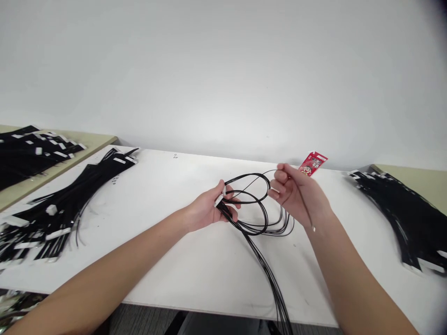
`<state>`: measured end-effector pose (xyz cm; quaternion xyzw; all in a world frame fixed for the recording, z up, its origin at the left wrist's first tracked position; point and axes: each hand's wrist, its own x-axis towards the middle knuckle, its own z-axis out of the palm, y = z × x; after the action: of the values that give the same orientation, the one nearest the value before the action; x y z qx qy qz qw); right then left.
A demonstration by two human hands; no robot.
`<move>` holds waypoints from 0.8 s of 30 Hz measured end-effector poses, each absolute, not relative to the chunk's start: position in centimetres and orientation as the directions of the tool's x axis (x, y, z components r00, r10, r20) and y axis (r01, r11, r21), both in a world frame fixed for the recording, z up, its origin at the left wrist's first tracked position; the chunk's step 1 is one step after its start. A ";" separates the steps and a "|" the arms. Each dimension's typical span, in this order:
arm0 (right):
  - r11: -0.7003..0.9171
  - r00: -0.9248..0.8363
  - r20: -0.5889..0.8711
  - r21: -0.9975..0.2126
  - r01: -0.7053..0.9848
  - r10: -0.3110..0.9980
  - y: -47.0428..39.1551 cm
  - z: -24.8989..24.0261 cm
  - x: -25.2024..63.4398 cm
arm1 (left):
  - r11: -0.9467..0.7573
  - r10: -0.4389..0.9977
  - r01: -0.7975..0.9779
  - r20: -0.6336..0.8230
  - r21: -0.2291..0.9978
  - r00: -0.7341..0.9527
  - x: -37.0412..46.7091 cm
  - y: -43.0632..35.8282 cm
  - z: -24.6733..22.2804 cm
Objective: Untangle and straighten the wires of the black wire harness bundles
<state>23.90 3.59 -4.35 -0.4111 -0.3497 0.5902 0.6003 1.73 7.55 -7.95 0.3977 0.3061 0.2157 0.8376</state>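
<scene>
White tbl (164, 181) — L hand (204, 210) grips blk bundle (264, 266), long axis down-right — R hand (298, 195) apart, pinching wire (306, 207).

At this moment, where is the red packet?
In the head view, the red packet lies on the white table, right of centre, near the wall, just beyond the right hand.

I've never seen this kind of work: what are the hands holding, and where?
The left hand grips black cables at their white connector; the right hand pinches a single wire near its middle, its tip hanging free.
</scene>
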 end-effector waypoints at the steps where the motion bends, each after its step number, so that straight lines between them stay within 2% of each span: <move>1: 0.001 0.075 -0.040 -0.877 -0.481 0.996 3.7 -4.2 24.3 | 0.593 0.603 -0.121 -0.340 0.796 0.722 1.7 7.5 -7.9; 4: 0.102 0.158 0.015 -0.823 -0.559 0.987 3.8 -4.2 24.4 | 0.602 0.605 -0.124 -0.350 0.789 0.715 1.9 7.4 -7.8; 8: 0.270 0.368 0.097 -0.848 -0.456 0.925 4.1 -4.5 23.7 | 0.640 0.644 -0.211 -0.365 0.739 0.673 2.1 7.1 -7.5; 12: 0.358 0.363 0.236 -0.878 -0.318 0.901 4.3 -4.7 23.4 | 0.635 0.668 -0.252 -0.355 0.730 0.655 2.3 6.9 -7.5; 16: 0.309 0.331 0.209 -0.907 -0.285 0.920 3.6 -4.8 22.9 | 0.628 0.673 -0.225 -0.375 0.745 0.638 2.1 7.0 -7.7; 18: 0.274 0.301 0.213 -0.945 -0.177 0.930 3.0 -4.7 22.3 | 0.624 0.665 -0.198 -0.381 0.756 0.643 2.0 7.1 -7.8; 20: 0.255 0.227 0.251 -0.967 0.014 0.941 2.4 -4.6 21.6 | 0.609 0.653 -0.173 -0.365 0.774 0.664 1.8 7.1 -7.9; 22: 0.234 0.136 0.261 -0.954 0.187 0.956 1.9 -4.6 21.0 | 0.582 0.645 -0.153 -0.339 0.799 0.685 1.7 7.1 -7.8; 24: 0.200 0.088 0.233 -0.937 0.285 0.968 1.7 -4.5 20.7 | 0.549 0.638 -0.122 -0.320 0.827 0.700 1.6 7.1 -7.7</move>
<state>20.72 1.70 -4.51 -0.5354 -0.5854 0.3367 0.5072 1.60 7.13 -7.72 0.4150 0.3108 0.2310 0.8233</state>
